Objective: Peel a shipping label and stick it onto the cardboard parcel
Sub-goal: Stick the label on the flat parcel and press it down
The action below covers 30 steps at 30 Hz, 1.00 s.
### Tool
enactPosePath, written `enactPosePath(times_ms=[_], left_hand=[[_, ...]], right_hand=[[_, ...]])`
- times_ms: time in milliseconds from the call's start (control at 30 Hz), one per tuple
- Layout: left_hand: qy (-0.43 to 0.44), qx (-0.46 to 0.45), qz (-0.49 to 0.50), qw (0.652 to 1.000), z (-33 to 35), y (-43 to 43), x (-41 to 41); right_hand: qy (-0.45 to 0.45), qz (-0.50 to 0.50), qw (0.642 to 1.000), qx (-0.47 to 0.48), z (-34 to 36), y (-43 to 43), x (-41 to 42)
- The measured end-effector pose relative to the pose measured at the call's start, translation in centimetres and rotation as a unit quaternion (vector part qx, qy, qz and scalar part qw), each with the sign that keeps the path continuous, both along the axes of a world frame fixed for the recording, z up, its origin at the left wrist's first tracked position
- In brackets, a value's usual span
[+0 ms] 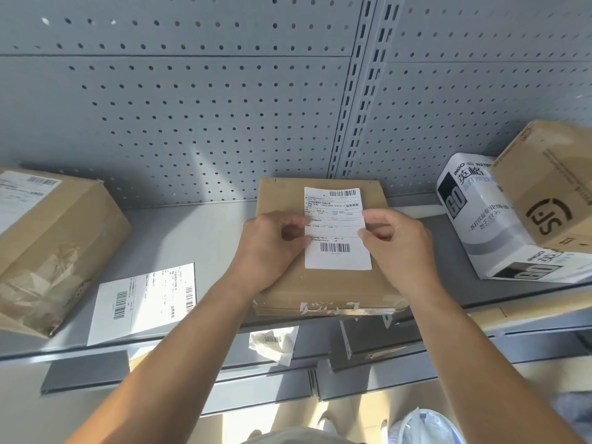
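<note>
Seemingly both hands (336, 245) pinching label (336, 229)

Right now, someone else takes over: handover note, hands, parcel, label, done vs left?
Left hand: fingers pinch the shipping label at its left edge.
Right hand: grip on the label's right edge.
Label lies over the top of the cardboard parcel, which sits on the grey shelf.
Done: label placed on the parcel.
Left: press it flat; whether the backing is off cannot be told.

Both forearms are bare to the frame edge, and the hands (336, 248) carry no gloves or rings.
</note>
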<state>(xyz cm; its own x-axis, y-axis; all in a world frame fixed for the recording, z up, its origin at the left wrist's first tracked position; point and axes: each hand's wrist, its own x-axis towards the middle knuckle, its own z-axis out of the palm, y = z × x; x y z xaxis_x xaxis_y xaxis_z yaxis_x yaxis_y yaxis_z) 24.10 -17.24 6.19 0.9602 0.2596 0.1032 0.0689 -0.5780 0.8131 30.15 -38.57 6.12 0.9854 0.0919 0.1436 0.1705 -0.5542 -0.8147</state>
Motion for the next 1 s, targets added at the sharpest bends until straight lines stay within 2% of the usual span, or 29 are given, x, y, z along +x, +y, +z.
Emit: enactPosePath(times_ms=[333,1000], left_hand=[[-0.006,0.097,-0.06,0.993,-0.03,0.28,-0.02],[-0.028,0.094,-0.061,0.993,-0.49,-0.1,-0.75]], right_hand=[[-0.05,0.008,0.997,-0.057,-0.23,0.16,-0.1],[-0.069,0.002,0.995,-0.074,-0.25,0.59,-0.24]])
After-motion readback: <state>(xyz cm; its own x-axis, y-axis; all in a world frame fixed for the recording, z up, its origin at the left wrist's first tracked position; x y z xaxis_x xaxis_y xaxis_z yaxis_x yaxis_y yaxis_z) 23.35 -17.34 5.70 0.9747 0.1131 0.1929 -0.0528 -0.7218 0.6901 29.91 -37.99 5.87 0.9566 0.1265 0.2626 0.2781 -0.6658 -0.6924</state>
